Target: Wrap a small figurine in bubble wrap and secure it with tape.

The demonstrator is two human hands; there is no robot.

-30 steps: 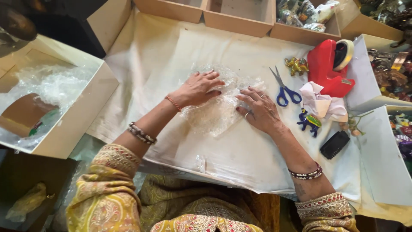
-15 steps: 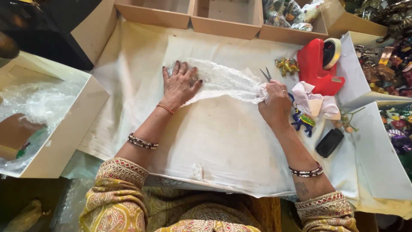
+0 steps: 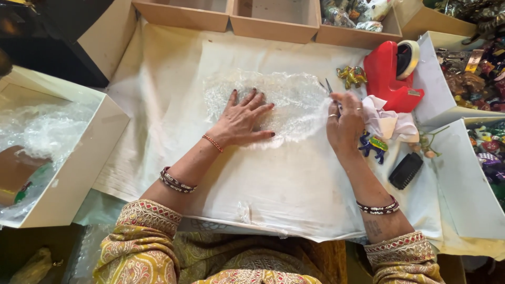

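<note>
A sheet of clear bubble wrap [image 3: 294, 94] lies spread on white paper [image 3: 294, 194] on the table. My left hand [image 3: 243, 120] presses flat on the wrap's near left part, fingers spread. My right hand [image 3: 344, 123] rests at the wrap's right edge, fingers curled downward. It lies over the handles of a pair of scissors [image 3: 326, 85], and only the blade tips poke out past the fingers. Whether this hand grips the scissors or the wrap's edge is hidden.
Right of my right hand stand a red tape dispenser [image 3: 392, 73], crumpled tissue [image 3: 389, 123], small painted elephant figures [image 3: 352, 76] [image 3: 374, 145] and a black block [image 3: 405, 171]. An open box with bubble wrap [image 3: 47, 152] sits at left; wooden trays [image 3: 268, 21] line the far edge.
The bubble wrap, bunched up a second ago and then pulled into a strip, now lies spread out flat. My left hand moved onto it; my right hand stays at its right end.
</note>
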